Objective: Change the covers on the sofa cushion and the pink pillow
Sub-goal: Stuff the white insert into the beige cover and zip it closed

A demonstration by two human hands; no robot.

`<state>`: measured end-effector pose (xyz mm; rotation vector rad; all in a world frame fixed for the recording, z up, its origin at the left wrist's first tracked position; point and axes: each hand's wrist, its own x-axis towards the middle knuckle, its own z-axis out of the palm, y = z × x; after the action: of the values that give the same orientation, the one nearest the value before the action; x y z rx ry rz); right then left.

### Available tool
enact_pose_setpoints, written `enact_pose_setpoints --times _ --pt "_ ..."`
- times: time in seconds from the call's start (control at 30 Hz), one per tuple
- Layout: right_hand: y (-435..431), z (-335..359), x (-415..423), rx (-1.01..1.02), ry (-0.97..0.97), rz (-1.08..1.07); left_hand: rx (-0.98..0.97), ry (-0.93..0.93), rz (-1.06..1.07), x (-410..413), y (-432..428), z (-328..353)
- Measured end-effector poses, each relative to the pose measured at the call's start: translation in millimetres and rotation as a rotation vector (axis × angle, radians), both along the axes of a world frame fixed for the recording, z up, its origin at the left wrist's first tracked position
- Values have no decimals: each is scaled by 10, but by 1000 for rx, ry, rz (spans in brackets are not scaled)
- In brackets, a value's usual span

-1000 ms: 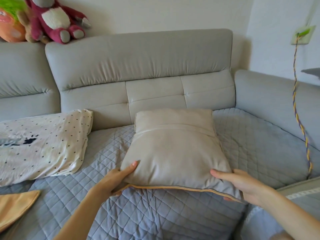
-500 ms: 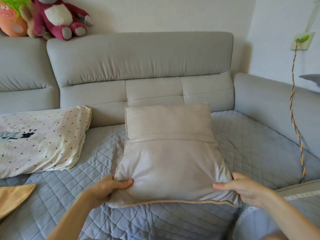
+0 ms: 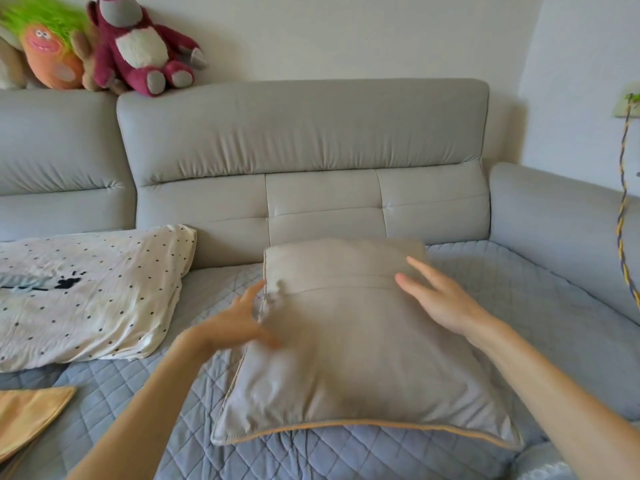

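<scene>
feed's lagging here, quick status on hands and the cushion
Left hand open at the beige cushion's left edge. Right hand open over its top right. Cushion flat on the quilted sofa cover. Nothing in the way.

Beige sofa cushion (image 3: 360, 344) lies flat; dotted pillow (image 3: 86, 292) left.

Left hand (image 3: 239, 323) and right hand (image 3: 438, 299) reach forward (fingers spread).
</scene>
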<state>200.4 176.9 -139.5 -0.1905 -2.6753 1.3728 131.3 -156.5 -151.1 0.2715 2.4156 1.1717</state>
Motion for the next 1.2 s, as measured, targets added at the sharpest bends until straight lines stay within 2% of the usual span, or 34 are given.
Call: enact_pose_setpoints --times 0.07,0.1,0.17,0.27,0.37,0.5,0.7,0.8,0.87,0.97,1.0,1.03,1.1,1.17,1.2 --pt "-148 57 -320 182 28 39 139 182 23 -189 359 249" --pt "-223 54 -450 281 0 59 110 294 15 -233 572 319" --pt "-298 -64 -618 482 -92 77 -129 506 -7 -327 945 208" --pt "-264 -387 -606 581 -163 65 -382 552 -49 -306 1193 -305" --pt "-253 -628 -549 694 -176 50 -470 578 -29 -281 1155 -670" --pt "-392 -591 -651 759 -159 47 -609 652 -2 -276 1053 -641" --pt "-330 -595 -809 622 -310 78 -580 454 -85 -456 1198 -493" --pt "-301 -630 -662 586 -191 47 -478 492 -76 -388 1182 -522" --pt "-314 -597 -483 572 -64 25 -303 513 -53 -259 1103 -507" --pt "-349 -528 -217 542 53 -89 207 449 171 -66 921 -321" --pt "-351 -495 -117 526 20 -129 221 444 252 -7 852 -275" --pt "-336 -484 -9 488 -48 -161 109 428 294 86 781 -239" --pt "-268 -531 201 346 -209 -194 -73 268 319 240 638 -272" --pt "-185 -618 378 192 -302 -221 -40 112 327 348 556 -357" --pt "-151 -680 441 145 -321 -234 -12 92 320 395 536 -404"
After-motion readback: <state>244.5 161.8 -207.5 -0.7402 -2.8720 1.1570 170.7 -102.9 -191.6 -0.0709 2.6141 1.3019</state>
